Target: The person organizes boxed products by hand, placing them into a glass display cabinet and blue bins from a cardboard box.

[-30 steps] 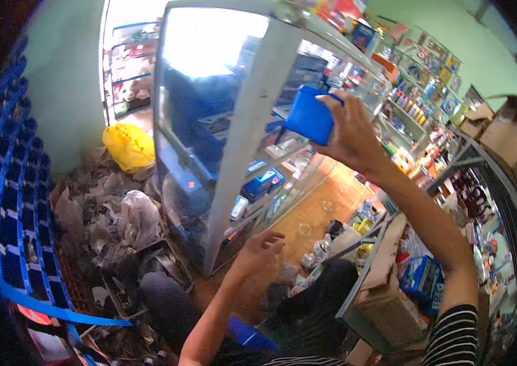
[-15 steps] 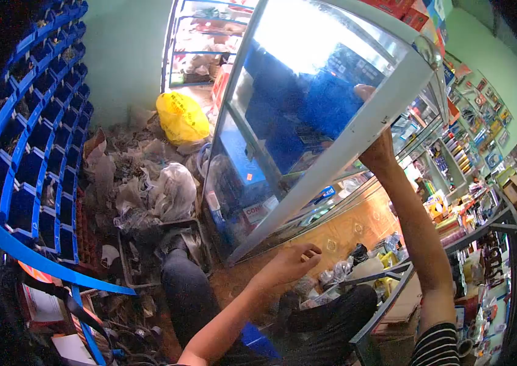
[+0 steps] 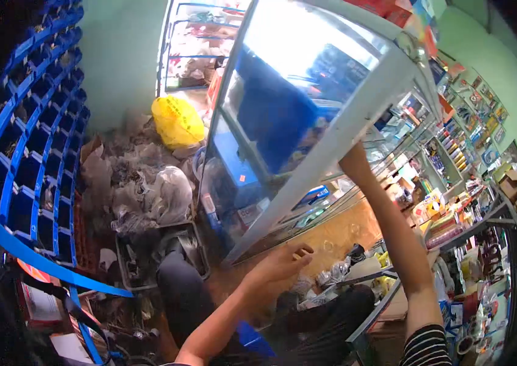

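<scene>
Cabinet post (image 3: 332, 145) now seemingly hides most of the right hand (image 3: 352, 160).

Bag (image 3: 178, 121) left of cabinet (image 3: 332, 154)

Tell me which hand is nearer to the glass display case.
Right. The right hand is at the glass display case, partly hidden behind its pale corner post; the left hand hangs lower down, apart from the case.

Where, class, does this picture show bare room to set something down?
Bare orange floor shows between the glass case and the bagged goods, beyond the left hand. Crowded: the plastic-bag heap left of the case.
</scene>
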Motion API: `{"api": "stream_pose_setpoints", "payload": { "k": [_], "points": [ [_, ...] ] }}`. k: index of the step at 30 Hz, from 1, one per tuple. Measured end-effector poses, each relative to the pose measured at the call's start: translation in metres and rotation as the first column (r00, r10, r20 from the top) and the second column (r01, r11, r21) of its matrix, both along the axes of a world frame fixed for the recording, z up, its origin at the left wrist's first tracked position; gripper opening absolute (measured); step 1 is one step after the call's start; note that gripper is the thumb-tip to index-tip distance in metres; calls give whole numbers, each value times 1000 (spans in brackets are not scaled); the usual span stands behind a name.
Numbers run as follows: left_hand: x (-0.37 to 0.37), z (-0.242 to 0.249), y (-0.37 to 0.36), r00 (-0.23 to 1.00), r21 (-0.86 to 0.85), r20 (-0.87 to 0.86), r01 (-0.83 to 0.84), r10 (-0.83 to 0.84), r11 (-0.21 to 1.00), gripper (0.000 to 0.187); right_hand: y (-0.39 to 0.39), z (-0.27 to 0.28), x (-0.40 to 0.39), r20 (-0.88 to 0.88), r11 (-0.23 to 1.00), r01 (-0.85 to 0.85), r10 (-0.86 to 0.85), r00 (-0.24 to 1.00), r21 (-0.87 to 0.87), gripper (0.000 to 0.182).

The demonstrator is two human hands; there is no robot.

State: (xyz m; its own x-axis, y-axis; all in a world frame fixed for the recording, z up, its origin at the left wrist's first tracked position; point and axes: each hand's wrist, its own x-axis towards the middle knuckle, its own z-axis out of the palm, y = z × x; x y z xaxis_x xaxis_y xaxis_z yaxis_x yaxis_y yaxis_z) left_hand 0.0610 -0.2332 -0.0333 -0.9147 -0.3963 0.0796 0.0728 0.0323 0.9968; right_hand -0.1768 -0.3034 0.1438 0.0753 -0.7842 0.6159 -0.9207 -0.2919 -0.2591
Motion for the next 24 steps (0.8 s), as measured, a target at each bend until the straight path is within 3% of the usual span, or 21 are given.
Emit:
{"api": "stream_pose_setpoints", "payload": {
  "k": [1,2,4,7,9,11,13,16,18,22,24],
  "points": [
    [-8,-9,-1,1000,-44,-15,11,-11,999,39,-5,0,8,-197,999,-6,-2,980,-42,24],
    [-15,-17,1,1000,-39,-26,9,-10,999,38,-7,3,12,-187,999,-30,37,982,41,28],
    [-21,-25,5,999,-43,-31,23,-24,999,38,0,11,16,-139,980,-68,95,986,187,39],
    [-22,-23,7,999,-24,21,48,-47,999,38,22,17,15,-27,974,-173,178,984,145,62],
    [-35,-37,9,996,26,-16,87,-87,996,38,34,28,22,143,986,-128,111,983,109,56],
    [-45,-56,12,994,36,-28,106,-105,994,39,38,46,31,189,973,-4,-41,981,231,90],
    [-48,-58,13,995,0,-30,99,-99,995,40,26,39,39,-95,996,34,-41,995,-79,62],
    [-42,-48,21,992,-86,123,27,-16,996,40,11,36,53,-514,953,-103,-62,855,-286,44],
    [-43,-58,24,997,-135,73,-11,21,991,38,1,30,56,-509,953,-87,-76,857,-289,40],
    [-33,-56,17,997,-295,7,-68,73,953,38,-7,19,69,-38,967,63,-75,996,-246,45],
    [-30,-51,20,987,-355,72,-106,141,929,38,-3,23,78,11,961,55,-54,998,-271,43]
  ]
}}
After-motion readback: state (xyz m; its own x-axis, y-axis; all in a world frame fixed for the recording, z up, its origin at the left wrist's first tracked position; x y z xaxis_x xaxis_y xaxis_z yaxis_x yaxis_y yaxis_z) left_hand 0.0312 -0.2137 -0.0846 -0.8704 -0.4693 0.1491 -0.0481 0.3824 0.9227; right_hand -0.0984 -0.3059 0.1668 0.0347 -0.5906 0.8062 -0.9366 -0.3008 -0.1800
